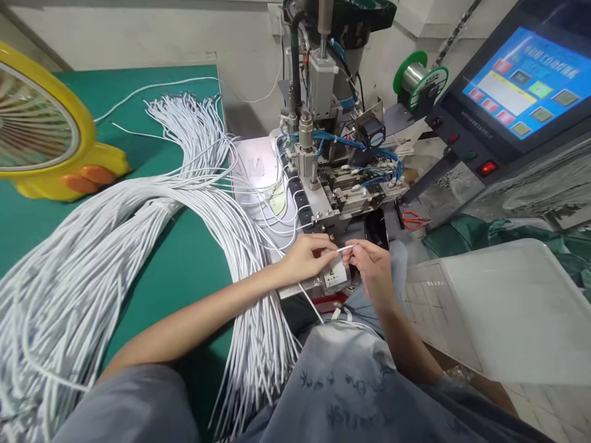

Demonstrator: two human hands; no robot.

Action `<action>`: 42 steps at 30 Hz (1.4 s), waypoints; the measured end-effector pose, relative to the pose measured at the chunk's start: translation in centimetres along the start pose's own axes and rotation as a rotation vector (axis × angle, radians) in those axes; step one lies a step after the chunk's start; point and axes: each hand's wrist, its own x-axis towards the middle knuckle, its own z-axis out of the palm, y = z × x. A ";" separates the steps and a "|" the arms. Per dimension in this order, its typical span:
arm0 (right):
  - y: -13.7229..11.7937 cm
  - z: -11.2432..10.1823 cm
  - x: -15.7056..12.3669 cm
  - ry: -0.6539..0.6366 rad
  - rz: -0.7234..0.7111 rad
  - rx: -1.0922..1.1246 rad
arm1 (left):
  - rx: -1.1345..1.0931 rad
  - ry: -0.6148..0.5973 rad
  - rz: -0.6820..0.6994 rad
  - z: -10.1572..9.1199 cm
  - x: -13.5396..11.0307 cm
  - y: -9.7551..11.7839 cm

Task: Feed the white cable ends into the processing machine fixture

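Note:
My left hand [308, 257] and my right hand [373, 266] are close together in front of a small metal machine [330, 184]. Both pinch the end of one thin white cable [345, 248], which stretches between their fingertips. The rest of that cable runs down toward my lap. A big bundle of white cables [138, 234] lies across the green table [184, 271] at my left, draping over its front edge.
A yellow fan [41, 129] stands at the far left. A touch-screen control panel [526, 80] is at the upper right, with a solder-wire spool [415, 77] beside it. Red scissors [412, 219] lie by the machine. A white plastic tray [517, 307] sits at my right.

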 end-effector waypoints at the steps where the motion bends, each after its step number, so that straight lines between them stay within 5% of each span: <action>1: -0.1 0.1 0.0 0.027 -0.004 -0.049 | 0.018 0.012 0.013 0.0 0.0 -0.1; 5: -0.1 0.3 0.1 0.076 -0.065 -0.200 | 0.039 0.049 0.032 0.1 -0.2 -0.4; 11: 0.2 0.0 0.3 -0.088 -0.198 -0.185 | -0.045 0.043 0.091 0.3 -0.2 -0.3; 15: -0.3 -0.2 0.4 -0.082 -0.271 -0.294 | -0.050 0.071 0.120 0.3 -0.2 -0.2; 23: -1.8 -1.4 1.6 -0.174 -0.304 -0.708 | 0.256 -0.018 0.212 0.1 -0.6 -1.1; 36: 0.7 -0.5 1.0 -0.078 -0.192 -0.233 | -0.152 -0.106 -0.012 -0.1 -0.4 0.1; 39: 0.3 -1.0 1.6 -0.193 -0.054 -0.103 | -0.051 -0.122 0.050 -0.4 -0.3 -0.2; 42: -0.8 -1.9 2.5 -0.310 0.007 -0.218 | 0.238 -0.159 0.181 -0.6 -0.3 -0.8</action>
